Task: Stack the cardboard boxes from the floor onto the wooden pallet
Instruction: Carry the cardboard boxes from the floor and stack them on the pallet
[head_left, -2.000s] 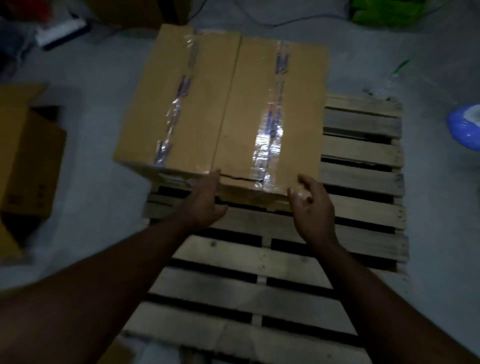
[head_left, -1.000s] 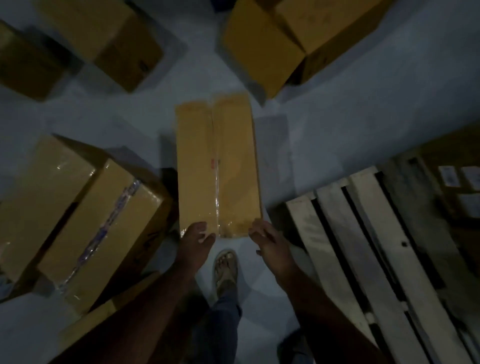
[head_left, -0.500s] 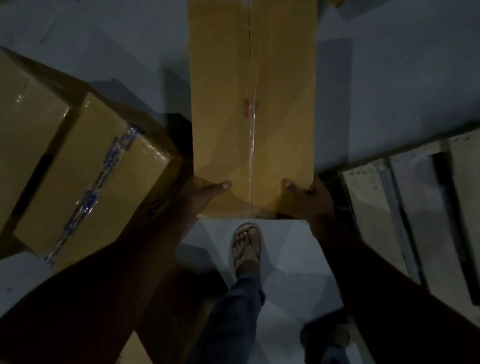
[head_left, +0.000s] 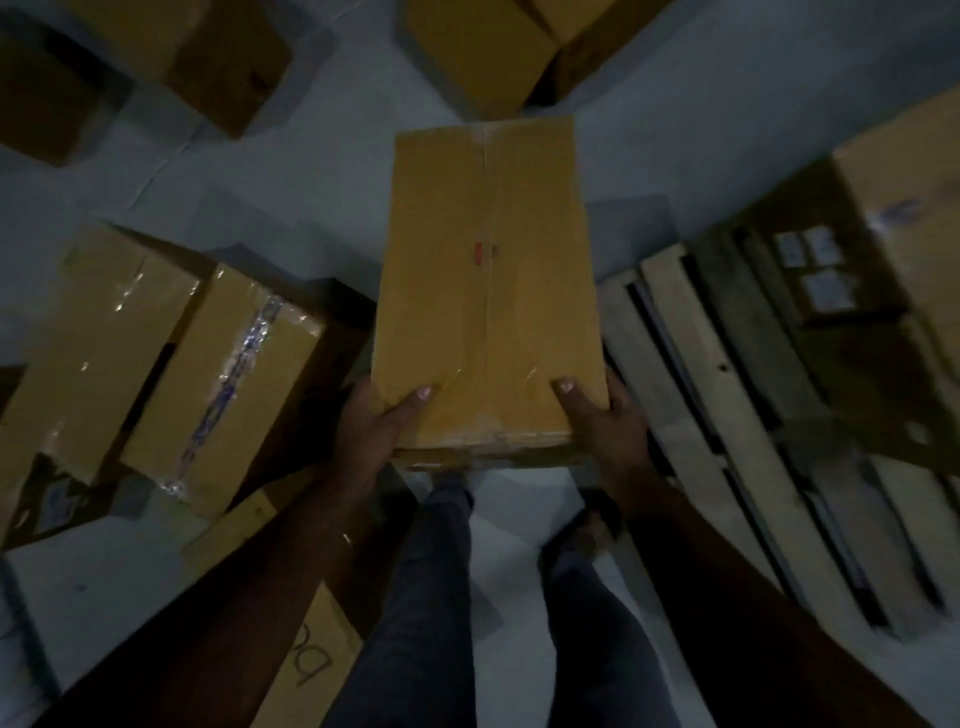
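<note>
Your left hand (head_left: 371, 421) and right hand (head_left: 605, 418) clamp the narrow box's (head_left: 485, 291) near corners above the floor; swing it right (keep it level) onto the pallet's (head_left: 691, 364) near edge.

Handwritten dark marks on flat cardboard piece (head_left: 306, 670) near bottom, unclear, maybe "DC"; other labels too blurred.
</note>
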